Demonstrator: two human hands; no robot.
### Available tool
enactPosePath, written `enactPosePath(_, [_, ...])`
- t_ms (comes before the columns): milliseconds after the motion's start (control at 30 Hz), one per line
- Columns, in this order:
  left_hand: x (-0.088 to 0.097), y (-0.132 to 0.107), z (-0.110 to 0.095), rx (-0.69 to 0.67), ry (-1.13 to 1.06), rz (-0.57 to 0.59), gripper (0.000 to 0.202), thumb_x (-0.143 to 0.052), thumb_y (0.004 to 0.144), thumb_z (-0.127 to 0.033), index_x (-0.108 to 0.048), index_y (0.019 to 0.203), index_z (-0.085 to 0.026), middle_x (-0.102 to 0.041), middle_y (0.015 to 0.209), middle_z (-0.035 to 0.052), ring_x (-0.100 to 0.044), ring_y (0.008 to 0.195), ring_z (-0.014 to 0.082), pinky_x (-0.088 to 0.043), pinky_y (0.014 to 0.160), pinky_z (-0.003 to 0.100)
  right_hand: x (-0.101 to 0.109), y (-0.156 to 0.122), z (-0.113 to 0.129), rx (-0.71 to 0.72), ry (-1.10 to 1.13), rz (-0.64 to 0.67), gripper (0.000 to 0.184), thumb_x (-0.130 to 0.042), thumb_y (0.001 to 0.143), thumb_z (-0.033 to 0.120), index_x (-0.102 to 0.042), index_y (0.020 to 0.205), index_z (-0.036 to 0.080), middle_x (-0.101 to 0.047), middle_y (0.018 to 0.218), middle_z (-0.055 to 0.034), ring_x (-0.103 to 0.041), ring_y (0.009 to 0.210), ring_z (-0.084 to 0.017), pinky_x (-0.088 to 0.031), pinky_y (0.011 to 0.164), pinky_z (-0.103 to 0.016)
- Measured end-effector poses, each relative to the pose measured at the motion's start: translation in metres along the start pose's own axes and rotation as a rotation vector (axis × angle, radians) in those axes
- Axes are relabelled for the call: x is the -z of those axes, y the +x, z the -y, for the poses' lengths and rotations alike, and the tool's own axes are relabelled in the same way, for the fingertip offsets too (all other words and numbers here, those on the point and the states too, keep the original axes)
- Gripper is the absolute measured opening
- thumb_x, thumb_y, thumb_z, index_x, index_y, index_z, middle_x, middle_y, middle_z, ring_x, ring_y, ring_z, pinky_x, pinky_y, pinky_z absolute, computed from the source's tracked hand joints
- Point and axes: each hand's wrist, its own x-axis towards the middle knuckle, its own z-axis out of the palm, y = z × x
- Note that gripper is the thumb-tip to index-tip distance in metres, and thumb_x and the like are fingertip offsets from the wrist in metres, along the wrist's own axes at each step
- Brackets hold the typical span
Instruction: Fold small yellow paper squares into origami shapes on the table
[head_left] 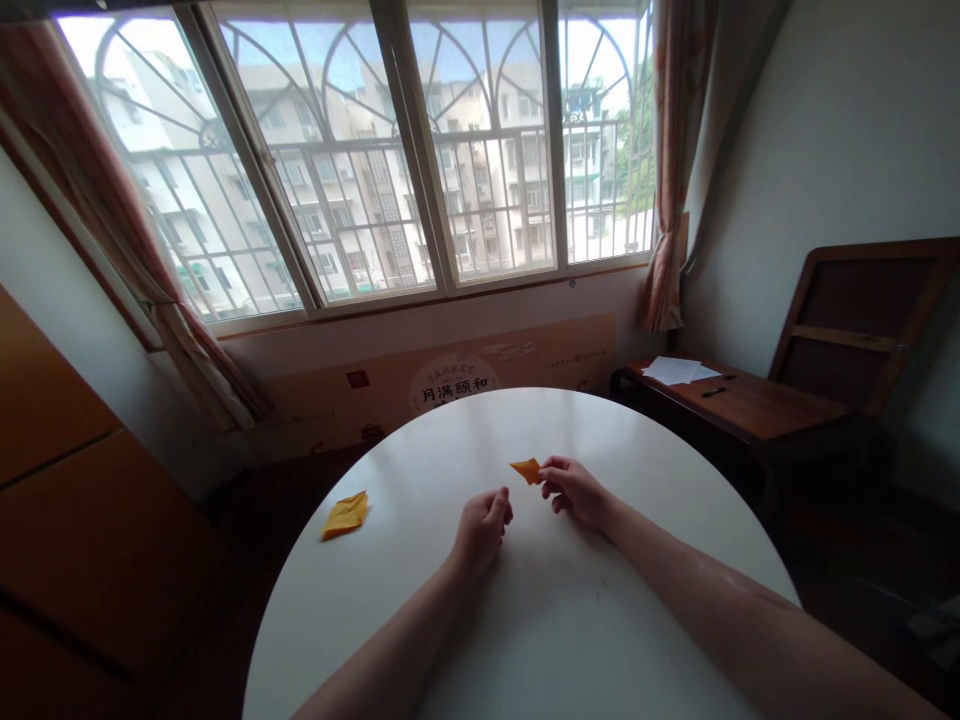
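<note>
My right hand (574,488) pinches a small folded piece of orange-yellow paper (526,470) between thumb and fingers, just above the white round table (600,640). The paper has a pointed tip facing left; its right end is hidden by my fingers. To its left, my left hand (484,525) is closed, with curled fingers and the thumb on top; nothing shows sticking out of it. The two hands are apart. A second folded yellow paper piece (345,515), flat and roughly square, lies near the table's left edge, away from both hands.
A wooden chair or bench (757,405) with white paper sheets (679,371) and a small dark object stands at the right. Behind the table, a printed cardboard panel (525,365) leans below barred windows (495,200). A brown cabinet (82,520) stands on the left.
</note>
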Motion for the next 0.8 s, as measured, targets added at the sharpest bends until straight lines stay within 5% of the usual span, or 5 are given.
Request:
enactPosePath(367, [0.001,0.003,-0.002,-0.098,0.18,0.012,0.055,-0.042,0.084,-0.062,-0.053,0.049,-0.021,-0.05,0.048,0.0003,-0.047,0.051,0.0171,-0.032,0.056,0.027,-0.003,0.004,-0.004,0.035,-0.021,-0.068,0.025,-0.071,0.064,0.034,-0.055,0.075,0.018,-0.059,0.066,0.0015,-0.052,0.049,-0.008,-0.039,0.039,-0.019])
enactPosePath(600, [0.001,0.0,-0.002,-0.049,0.067,0.016,0.06,-0.039,0.084,-0.067,-0.06,0.056,-0.019,-0.055,0.053,0.0027,-0.048,0.049,0.0164,-0.037,0.055,0.028,-0.012,-0.003,-0.013,0.157,-0.17,-0.102,0.026,-0.068,0.073,0.04,-0.056,0.08,0.018,-0.059,0.064,0.0038,-0.051,0.04,-0.008,-0.038,0.033,-0.018])
enactPosePath(800, [0.008,-0.009,-0.01,0.011,-0.083,0.077,0.063,-0.048,0.079,-0.072,-0.07,0.07,-0.013,-0.068,0.072,0.012,-0.058,0.06,0.0202,-0.042,0.05,0.028,-0.015,-0.007,-0.016,0.19,-0.32,0.009,0.031,-0.069,0.076,0.046,-0.062,0.083,0.017,-0.069,0.071,-0.0015,-0.059,0.042,-0.011,-0.041,0.033,-0.019])
